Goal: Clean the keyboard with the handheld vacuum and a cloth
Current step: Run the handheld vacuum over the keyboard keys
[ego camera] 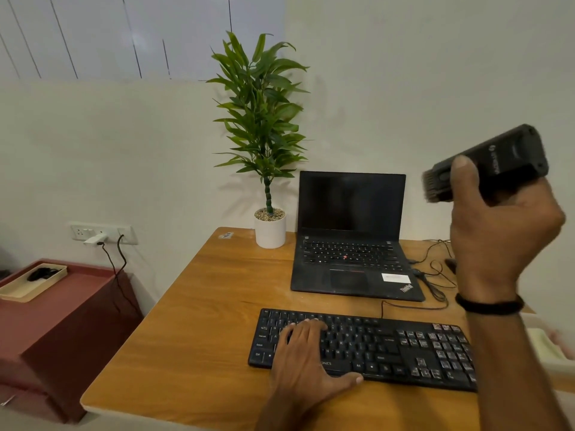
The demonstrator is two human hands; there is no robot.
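A black keyboard (pixel 389 346) lies near the front edge of the wooden desk (pixel 202 306). My left hand (pixel 306 353) rests flat on its left half, fingers spread over the keys and thumb along the front edge. My right hand (pixel 501 231) is raised well above the keyboard's right end and grips a black handheld vacuum (pixel 497 160). The vacuum's brush nozzle points left, toward the laptop screen. No cloth is clearly in view.
An open black laptop (pixel 351 244) stands behind the keyboard, with a potted plant (pixel 269 227) to its left. Thin cables (pixel 435 275) trail on the desk at the right. A red cabinet (pixel 62 321) with a beige tray (pixel 34 283) stands left of the desk.
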